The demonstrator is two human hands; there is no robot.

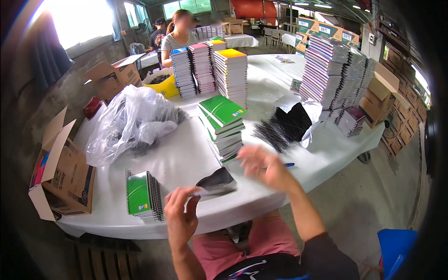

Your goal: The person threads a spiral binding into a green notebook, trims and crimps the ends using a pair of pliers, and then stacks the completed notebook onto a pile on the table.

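My left hand is at the table's front edge, fingers and thumb closed around a small whitish edge that I cannot make out. Beside its fingertips lies a dark-topped, pale-sided pad. My right hand, blurred by motion, is raised over the table with fingers apart and nothing visible in it. Just behind it lies a blue pen. A leaning stack of green notebooks stands beyond my hands. To the left of my left hand sits a smaller pile of green spiral notebooks. Black spiral binding coils lie right of the tall stack.
A clear plastic bag and an open carton take up the left. Further back are notebook stacks and a yellow tub. Tall spiral notebook piles stand at the right. Across the table is another person.
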